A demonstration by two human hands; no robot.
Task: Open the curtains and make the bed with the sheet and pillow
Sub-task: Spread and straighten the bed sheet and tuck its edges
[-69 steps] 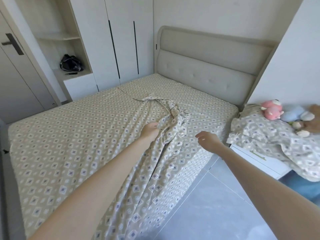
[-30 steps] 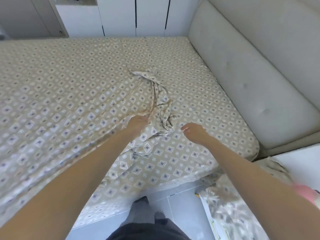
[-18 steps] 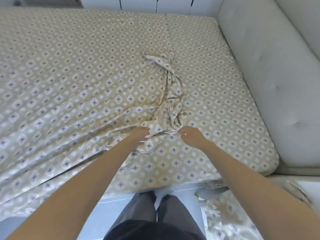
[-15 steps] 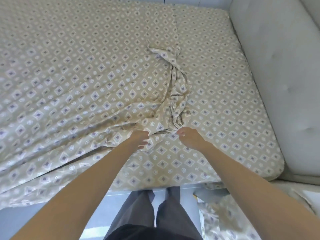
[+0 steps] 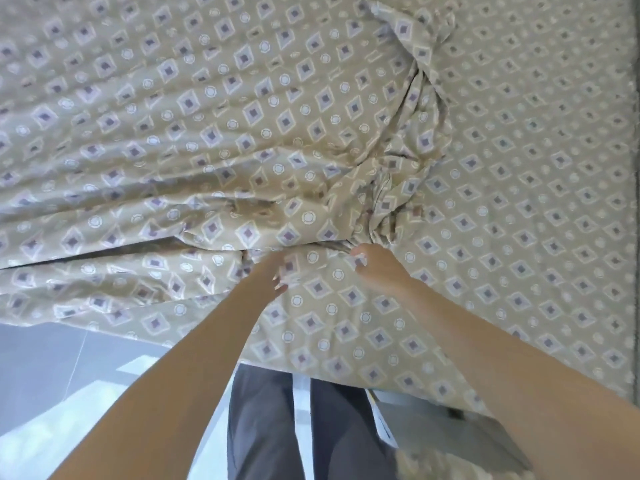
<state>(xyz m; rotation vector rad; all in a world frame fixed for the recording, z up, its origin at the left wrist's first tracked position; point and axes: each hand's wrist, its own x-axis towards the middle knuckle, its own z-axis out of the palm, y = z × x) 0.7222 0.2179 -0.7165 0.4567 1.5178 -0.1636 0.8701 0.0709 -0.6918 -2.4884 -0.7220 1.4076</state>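
Observation:
A beige sheet [image 5: 180,140] with a diamond and circle print covers the left of the bed, its edge bunched into a twisted ridge [image 5: 412,140] running from the top down to my hands. Right of the ridge lies the fitted cover [image 5: 540,174] in the same print. My left hand [image 5: 273,271] grips the sheet's bunched edge near the bed's near side. My right hand [image 5: 377,268] pinches the same edge a little to the right, fingers curled into the fabric. No pillow or curtain is in view.
The bed's near edge [image 5: 311,365] runs across the lower frame. Below it are grey floor tiles [image 5: 69,393] and my dark trouser legs [image 5: 304,427]. A patterned cloth [image 5: 450,465] shows blurred at the bottom right.
The view has tilted down and closed in on the bed. My right hand came in from the right and took hold of the bunched sheet edge beside my left hand.

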